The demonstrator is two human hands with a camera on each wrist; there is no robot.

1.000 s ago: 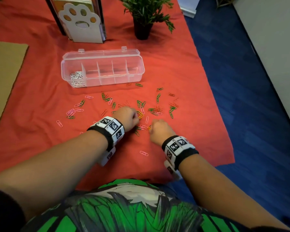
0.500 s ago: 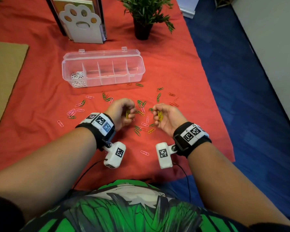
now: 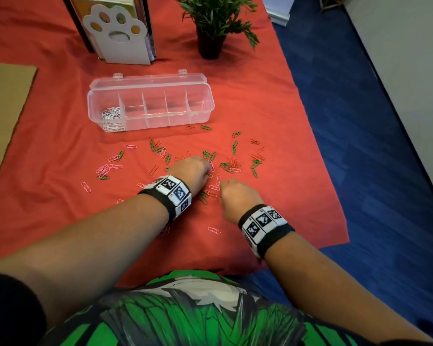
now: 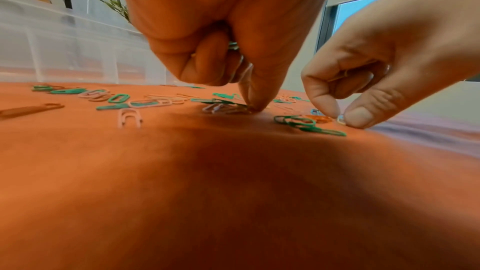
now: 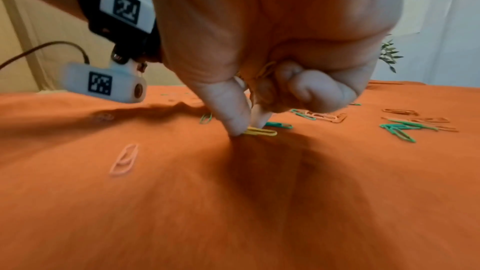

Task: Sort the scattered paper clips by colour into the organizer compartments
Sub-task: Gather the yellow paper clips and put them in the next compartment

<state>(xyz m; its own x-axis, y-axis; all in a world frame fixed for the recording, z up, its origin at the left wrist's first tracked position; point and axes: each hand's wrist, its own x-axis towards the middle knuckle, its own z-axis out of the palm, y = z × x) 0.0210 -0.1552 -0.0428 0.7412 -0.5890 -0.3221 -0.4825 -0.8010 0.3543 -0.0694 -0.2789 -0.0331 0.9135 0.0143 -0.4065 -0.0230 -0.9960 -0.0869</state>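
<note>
Red cloth (image 3: pixel 273 101): both hands pinch paper clips; no writing is readable.

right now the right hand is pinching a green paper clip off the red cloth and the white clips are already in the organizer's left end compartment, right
Not quite: the clip pinched by the right hand is a yellow paper clip, not green, as the right wrist view shows. The rest holds: it lies on the red cloth, and the white clips sit in the left end compartment of the organizer.
</note>
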